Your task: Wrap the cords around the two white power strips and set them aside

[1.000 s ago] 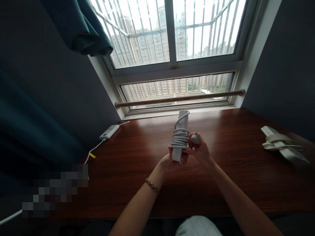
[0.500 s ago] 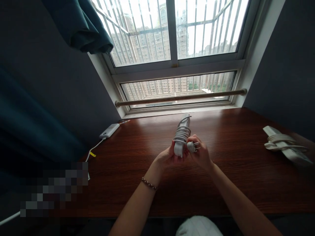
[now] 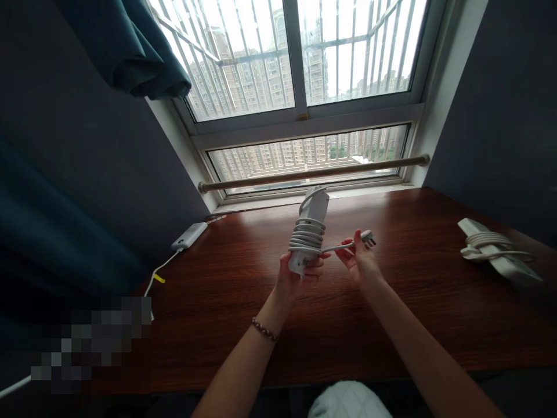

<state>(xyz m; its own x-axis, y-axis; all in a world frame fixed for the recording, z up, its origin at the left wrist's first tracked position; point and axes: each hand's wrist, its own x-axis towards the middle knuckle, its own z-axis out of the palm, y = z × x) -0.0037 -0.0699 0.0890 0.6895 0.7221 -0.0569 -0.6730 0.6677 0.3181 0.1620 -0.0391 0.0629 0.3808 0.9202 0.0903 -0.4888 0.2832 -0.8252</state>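
A white power strip (image 3: 318, 209) with its cord (image 3: 307, 235) wound round the middle is held up, tilted, over the table. My left hand (image 3: 300, 276) is closed round its near end. To the right, my right hand (image 3: 359, 258) pinches the cord's plug (image 3: 368, 237), whose metal prongs point right. A short stretch of cord runs straight from the coil to the plug. The power strip's underside is turned away from me.
Another white power strip (image 3: 500, 249), wrapped in its cord, lies at the right of the brown wooden table (image 3: 243, 337). At the left back sits a white power bank-like device (image 3: 190, 236) with a cable (image 3: 153, 276). A barred window and a rail (image 3: 313, 173) stand behind.
My right hand has moved right with the plug, drawing a length of cord away from the coil. The power strip has shifted slightly left and up in my left hand.
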